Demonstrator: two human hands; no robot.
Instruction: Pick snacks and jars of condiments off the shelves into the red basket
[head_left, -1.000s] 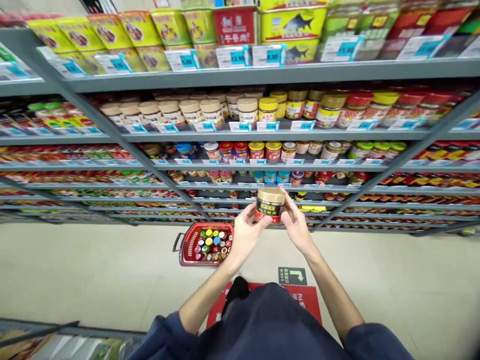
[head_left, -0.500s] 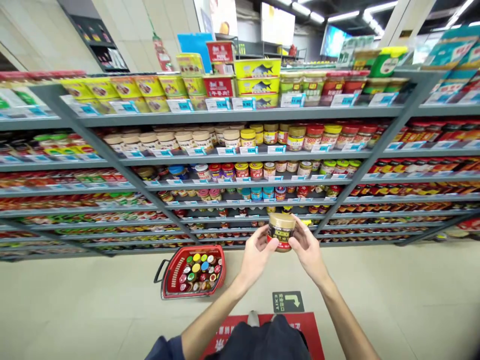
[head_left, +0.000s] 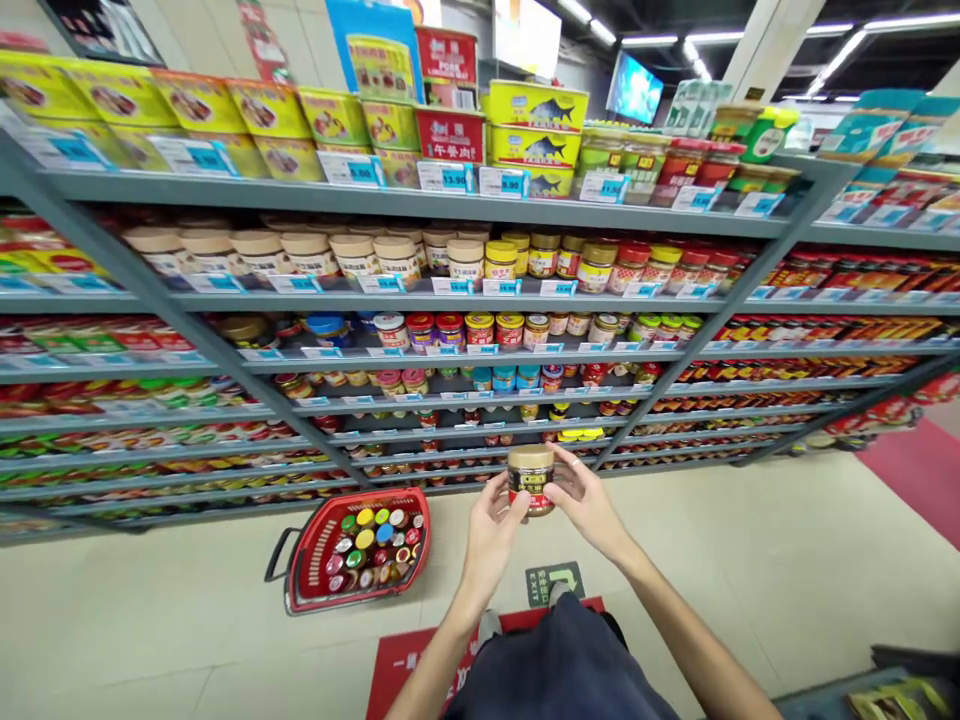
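A jar with a tan lid and a black and red label is held upright in front of me, above the floor. My left hand grips its left side, thumb on the front of the label. On the opposite side, my right hand closes on the same jar, its thumb also at the front; a ring shows on one finger. Below and left of the hands, a red shopping basket stands on the floor with several lidded jars in it.
Ahead runs a long grey shelf rack stocked with jars and yellow tins. A red floor mat lies by my feet, beside a green exit sign. The corner of another display shows at lower right.
My view has turned and come nearer to the shelves. Both hands still hold the jar, which now sits slightly left and lower in view. One shoe has stepped onto the exit sign.
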